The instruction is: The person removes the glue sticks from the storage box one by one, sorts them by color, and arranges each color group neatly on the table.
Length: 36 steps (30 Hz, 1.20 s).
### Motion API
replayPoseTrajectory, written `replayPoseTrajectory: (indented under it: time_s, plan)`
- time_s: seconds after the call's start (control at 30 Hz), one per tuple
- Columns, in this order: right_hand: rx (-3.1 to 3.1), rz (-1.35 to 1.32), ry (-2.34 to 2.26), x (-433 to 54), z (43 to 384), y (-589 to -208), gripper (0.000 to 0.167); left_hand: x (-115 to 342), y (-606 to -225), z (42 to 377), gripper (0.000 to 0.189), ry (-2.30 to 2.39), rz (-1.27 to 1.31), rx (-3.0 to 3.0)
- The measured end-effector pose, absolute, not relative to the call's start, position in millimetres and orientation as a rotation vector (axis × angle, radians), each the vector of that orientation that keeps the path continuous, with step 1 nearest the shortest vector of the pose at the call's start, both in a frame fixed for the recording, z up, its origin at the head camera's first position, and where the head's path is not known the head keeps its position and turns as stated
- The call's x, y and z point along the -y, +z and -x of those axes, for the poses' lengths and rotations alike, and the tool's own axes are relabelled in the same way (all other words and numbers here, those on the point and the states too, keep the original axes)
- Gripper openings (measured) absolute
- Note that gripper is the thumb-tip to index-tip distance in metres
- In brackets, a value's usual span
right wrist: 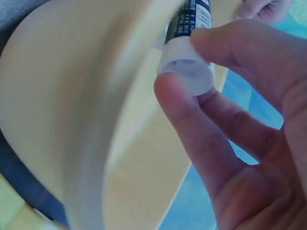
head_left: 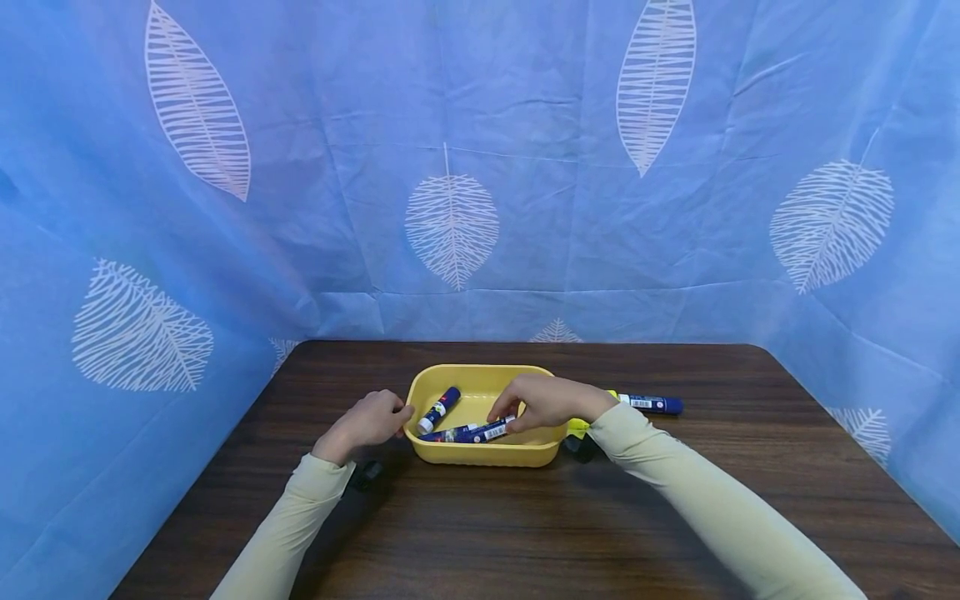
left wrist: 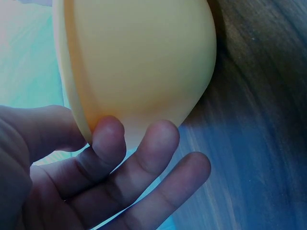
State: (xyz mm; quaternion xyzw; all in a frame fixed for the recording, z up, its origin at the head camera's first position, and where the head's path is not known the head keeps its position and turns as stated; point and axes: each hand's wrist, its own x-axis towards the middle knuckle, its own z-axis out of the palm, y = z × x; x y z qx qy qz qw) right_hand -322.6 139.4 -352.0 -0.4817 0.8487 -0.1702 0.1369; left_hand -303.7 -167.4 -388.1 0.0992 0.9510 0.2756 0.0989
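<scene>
A yellow plastic basket (head_left: 480, 455) stands on the table, with several blue-and-white glue sticks inside. My left hand (head_left: 371, 421) grips its left end; in the left wrist view, the thumb and fingers (left wrist: 160, 143) pinch the rim. My right hand (head_left: 543, 400) reaches over the basket's right side and pinches the white end of a glue stick (head_left: 491, 431), lying low along the near wall. Beside that one is a second glue stick (head_left: 446, 434), partly overlapped. Another glue stick (head_left: 438, 410) leans toward the left end. In the right wrist view, the held stick's white base (right wrist: 187, 67) shows between thumb and fingers.
Right of the basket, on the dark wooden table (head_left: 480, 533), lies another glue stick (head_left: 652, 404). Bright yellow-green material (head_left: 577, 427) shows beside the right wrist, partly hidden by the arm. A blue leaf-patterned curtain (head_left: 525, 250) hangs behind and around the table.
</scene>
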Motion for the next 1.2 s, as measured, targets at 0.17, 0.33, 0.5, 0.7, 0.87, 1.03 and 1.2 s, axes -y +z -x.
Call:
replayPoseTrajectory:
  time_s: [0.17, 0.33, 0.5, 0.7, 0.87, 1.03, 1.2]
  plan:
    - [-2.494, 1.381, -0.578, -147.5, 319.9, -347.1, 0.025, 167.1, -387.8, 303.4, 0.031, 0.812, -0.284, -2.815]
    - [-2.547, 1.362, -0.642, -157.8, 317.5, -341.5, 0.025, 166.8, -387.3, 302.0, 0.032, 0.806, -0.254, -2.809]
    - [-2.586, 1.341, -0.703, -170.8, 315.0, -334.3, 0.026, 167.4, -388.4, 300.3, 0.032, 0.801, -0.244, -2.810]
    - [-2.665, 1.318, -0.747, -190.8, 308.1, -327.9, 0.026, 167.4, -389.6, 300.4, 0.032, 0.814, -0.264, -2.814]
    - [-2.747, 1.311, -0.746, -208.1, 299.2, -327.7, 0.025, 166.3, -387.7, 300.3, 0.031, 0.808, -0.254, -2.810]
    - [-2.798, 1.310, -0.772, -225.1, 290.1, -330.4, 0.024, 165.9, -387.0, 300.6, 0.031, 0.807, -0.250, -2.809]
    - [-2.889, 1.216, -0.784, -243.7, 281.0, -330.1, 0.026, 165.4, -386.7, 301.0, 0.032, 0.811, -0.256, -2.804]
